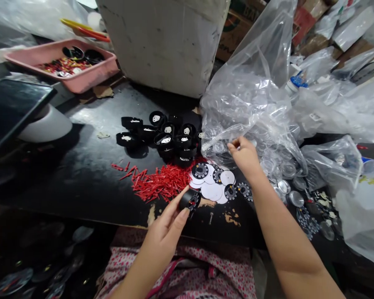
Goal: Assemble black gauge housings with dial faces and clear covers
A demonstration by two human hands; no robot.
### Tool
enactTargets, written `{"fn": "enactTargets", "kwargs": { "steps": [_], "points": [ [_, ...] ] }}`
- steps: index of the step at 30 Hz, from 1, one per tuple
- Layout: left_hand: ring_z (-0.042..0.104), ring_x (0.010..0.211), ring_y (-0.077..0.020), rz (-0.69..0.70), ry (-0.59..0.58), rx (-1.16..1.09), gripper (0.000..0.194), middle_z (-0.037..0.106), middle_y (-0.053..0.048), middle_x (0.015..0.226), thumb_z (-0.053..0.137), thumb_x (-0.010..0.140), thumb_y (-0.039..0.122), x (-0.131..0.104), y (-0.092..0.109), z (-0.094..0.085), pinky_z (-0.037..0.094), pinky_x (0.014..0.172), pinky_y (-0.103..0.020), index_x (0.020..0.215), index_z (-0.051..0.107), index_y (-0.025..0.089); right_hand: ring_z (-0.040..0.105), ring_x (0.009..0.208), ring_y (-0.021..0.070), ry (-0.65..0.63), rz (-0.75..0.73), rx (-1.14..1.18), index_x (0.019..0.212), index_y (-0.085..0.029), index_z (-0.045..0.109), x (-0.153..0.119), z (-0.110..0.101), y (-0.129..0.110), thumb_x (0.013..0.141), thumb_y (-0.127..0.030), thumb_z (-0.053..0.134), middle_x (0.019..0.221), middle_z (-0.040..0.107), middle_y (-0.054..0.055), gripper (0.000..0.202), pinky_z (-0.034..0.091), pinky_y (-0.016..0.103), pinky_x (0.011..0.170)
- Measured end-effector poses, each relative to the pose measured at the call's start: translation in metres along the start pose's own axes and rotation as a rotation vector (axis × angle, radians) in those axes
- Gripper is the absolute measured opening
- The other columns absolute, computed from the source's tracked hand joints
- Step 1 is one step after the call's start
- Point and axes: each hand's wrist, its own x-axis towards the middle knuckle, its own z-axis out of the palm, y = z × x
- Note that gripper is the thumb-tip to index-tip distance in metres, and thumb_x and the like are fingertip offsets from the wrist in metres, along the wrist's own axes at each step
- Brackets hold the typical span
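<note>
My left hand [166, 224] grips a small black gauge [189, 201] with a printed dial and a red needle, tilted over the table's front edge. My right hand [243, 155] is at the mouth of a clear plastic bag [252, 93] full of clear round covers [272, 164]. Its fingers are curled together; what they hold, if anything, I cannot make out. Between the hands lie round dial plates [212, 191], some white side up and some black with printed scales. Beside them spreads a heap of red needles [162, 182]. Several black round cases [165, 139] stand behind it.
A pink tray [93, 77] of small parts sits at the back left, near a dark screen-like panel [18, 104] on a white base. A large pale box [162, 45] stands at the back. More plastic bags [339, 99] crowd the right. A small screw [211, 218] lies near the front edge.
</note>
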Motion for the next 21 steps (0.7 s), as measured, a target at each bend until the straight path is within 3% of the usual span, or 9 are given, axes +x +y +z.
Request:
{"fn": "enactTargets", "kwargs": {
  "steps": [4, 7, 9, 12, 14, 17, 19, 21],
  "points": [
    [0.063, 0.120, -0.0288, -0.178, -0.031, -0.431, 0.041, 0.068, -0.007, 0.130, 0.066, 0.085, 0.045, 0.003, 0.007, 0.004, 0.047, 0.107, -0.045, 0.122, 0.067, 0.026, 0.059, 0.072, 0.0166, -0.053, -0.026, 0.179, 0.094, -0.020, 0.060, -0.040, -0.008, -0.019, 0.084, -0.030, 0.059, 0.090, 0.066, 0.005, 0.015, 0.048, 0.036, 0.073],
    [0.070, 0.106, -0.0273, -0.291, -0.082, -0.667, 0.039, 0.074, -0.013, 0.116, 0.066, 0.086, 0.046, 0.007, 0.013, 0.011, 0.053, 0.098, -0.043, 0.112, 0.070, 0.017, 0.060, 0.070, 0.0151, -0.397, -0.070, 0.439, 0.108, -0.020, 0.064, -0.090, -0.013, -0.047, 0.087, -0.029, 0.059, 0.083, 0.065, 0.002, 0.023, 0.051, 0.033, 0.070],
    [0.070, 0.105, -0.0266, -0.295, -0.108, -0.699, 0.038, 0.074, -0.013, 0.113, 0.064, 0.087, 0.047, 0.008, 0.016, 0.015, 0.054, 0.095, -0.042, 0.110, 0.071, 0.017, 0.061, 0.081, 0.0163, -0.462, -0.192, 0.403, 0.112, -0.022, 0.068, -0.118, -0.012, -0.063, 0.090, -0.024, 0.058, 0.090, 0.064, 0.003, 0.024, 0.051, 0.035, 0.078],
    [0.066, 0.113, -0.0266, -0.191, -0.105, -0.629, 0.032, 0.071, -0.007, 0.123, 0.066, 0.087, 0.042, 0.005, 0.017, 0.016, 0.054, 0.096, -0.040, 0.113, 0.070, 0.023, 0.060, 0.097, 0.0180, -0.404, -0.334, 0.274, 0.117, -0.026, 0.068, -0.139, -0.007, -0.074, 0.092, -0.020, 0.057, 0.112, 0.058, 0.008, 0.029, 0.050, 0.037, 0.086],
    [0.063, 0.119, -0.0253, -0.113, -0.102, -0.527, 0.032, 0.068, -0.003, 0.129, 0.067, 0.086, 0.035, 0.000, 0.017, 0.014, 0.052, 0.099, -0.038, 0.117, 0.068, 0.028, 0.059, 0.098, 0.0181, -0.411, -0.336, 0.257, 0.117, -0.027, 0.067, -0.142, -0.003, -0.075, 0.094, -0.025, 0.056, 0.116, 0.056, 0.008, 0.025, 0.049, 0.035, 0.084],
    [0.061, 0.122, -0.0234, -0.028, -0.126, -0.350, 0.034, 0.068, -0.001, 0.129, 0.068, 0.086, 0.031, -0.008, 0.019, 0.010, 0.047, 0.106, -0.036, 0.120, 0.068, 0.028, 0.059, 0.080, 0.0170, -0.390, -0.299, 0.224, 0.094, -0.021, 0.065, -0.141, 0.001, -0.079, 0.098, -0.039, 0.049, 0.089, 0.063, 0.004, 0.024, 0.045, 0.031, 0.071],
    [0.061, 0.122, -0.0231, 0.000, -0.154, -0.273, 0.035, 0.069, -0.002, 0.129, 0.067, 0.086, 0.030, -0.011, 0.019, 0.010, 0.044, 0.108, -0.036, 0.121, 0.068, 0.027, 0.051, 0.066, 0.0159, -0.303, -0.309, 0.119, 0.075, -0.021, 0.054, -0.142, 0.005, -0.082, 0.101, -0.043, 0.039, 0.068, 0.056, 0.001, 0.037, 0.038, 0.030, 0.064],
    [0.061, 0.122, -0.0232, 0.023, -0.164, -0.234, 0.036, 0.068, -0.004, 0.130, 0.066, 0.086, 0.030, -0.013, 0.020, 0.013, 0.043, 0.109, -0.036, 0.122, 0.067, 0.026, 0.044, 0.060, 0.0153, -0.211, -0.358, 0.019, 0.067, -0.022, 0.044, -0.143, 0.008, -0.086, 0.102, -0.039, 0.031, 0.060, 0.049, -0.001, 0.041, 0.033, 0.031, 0.062]
  ]
}}
